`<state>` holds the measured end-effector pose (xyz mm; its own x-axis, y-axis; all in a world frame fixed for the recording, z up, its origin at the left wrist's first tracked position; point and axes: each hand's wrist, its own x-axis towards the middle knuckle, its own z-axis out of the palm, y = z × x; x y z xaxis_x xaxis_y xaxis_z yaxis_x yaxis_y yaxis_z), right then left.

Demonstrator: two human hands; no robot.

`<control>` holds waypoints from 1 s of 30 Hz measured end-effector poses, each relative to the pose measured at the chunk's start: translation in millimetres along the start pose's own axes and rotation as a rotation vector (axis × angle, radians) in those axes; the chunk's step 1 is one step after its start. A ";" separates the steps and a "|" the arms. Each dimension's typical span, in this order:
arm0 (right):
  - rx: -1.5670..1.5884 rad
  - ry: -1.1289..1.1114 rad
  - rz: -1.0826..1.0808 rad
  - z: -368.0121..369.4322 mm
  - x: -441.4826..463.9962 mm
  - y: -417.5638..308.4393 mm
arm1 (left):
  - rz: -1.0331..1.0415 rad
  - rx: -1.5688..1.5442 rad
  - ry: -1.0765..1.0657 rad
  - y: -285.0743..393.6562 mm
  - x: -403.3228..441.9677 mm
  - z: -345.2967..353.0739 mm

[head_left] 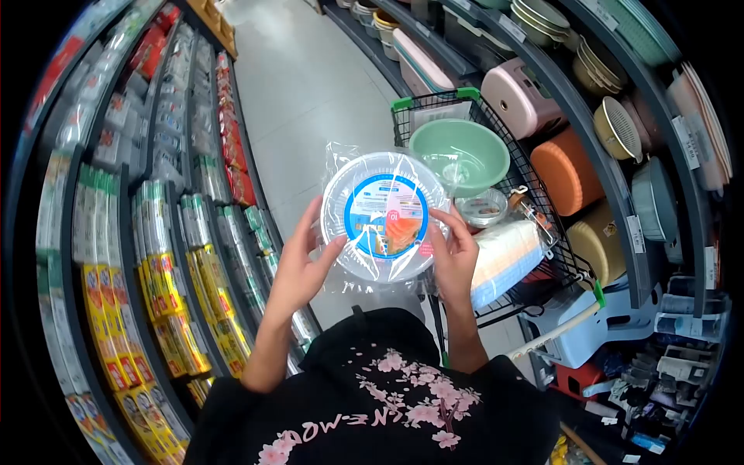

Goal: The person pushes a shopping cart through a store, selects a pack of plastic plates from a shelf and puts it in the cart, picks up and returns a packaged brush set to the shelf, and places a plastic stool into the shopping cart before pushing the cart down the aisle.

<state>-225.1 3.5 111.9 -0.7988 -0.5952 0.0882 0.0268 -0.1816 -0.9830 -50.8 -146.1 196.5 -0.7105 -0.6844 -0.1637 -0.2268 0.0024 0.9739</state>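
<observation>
Between my two hands is a pack of white disposable plates [335, 209], wrapped in clear crinkled film with a round blue-rimmed label facing up. My left hand [304, 252] grips the pack's left edge, its thumb on the front. On the opposite edge my right hand [456, 252] holds it, fingers bent round the rim. Right of the pack stands a black wire shopping cart [573, 267] with green corners. In it I see a green basin [459, 151], a clear round package [482, 208] and a white and blue soft pack [508, 260].
On the left, shelves carry yellow boxes [221, 291] and green-white rolls of packaging [97, 213]. Basins, a pink box [518, 97] and an orange tub [566, 170] fill the right shelves. A blue plastic stool [570, 329] stands below. Pale tiled floor [291, 85] runs down the aisle.
</observation>
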 end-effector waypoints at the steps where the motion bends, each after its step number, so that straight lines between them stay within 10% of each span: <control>1: 0.024 0.047 -0.059 -1.5 18.5 -3.9 | 0.002 0.015 -0.018 9.2 20.0 4.0; 18: -0.493 0.416 0.151 -55.5 93.9 79.8 | 0.033 0.638 -0.400 -57.5 229.5 96.1; 30: -0.897 0.719 0.238 -33.0 188.5 149.1 | -0.166 0.400 -0.785 -191.5 409.2 157.5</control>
<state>-391.5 -109.9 -23.4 -0.9942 0.0912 0.0578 0.0172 0.6621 -0.7492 -403.0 -311.8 -81.7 -0.8655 -0.0034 -0.5009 -0.4783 0.3023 0.8245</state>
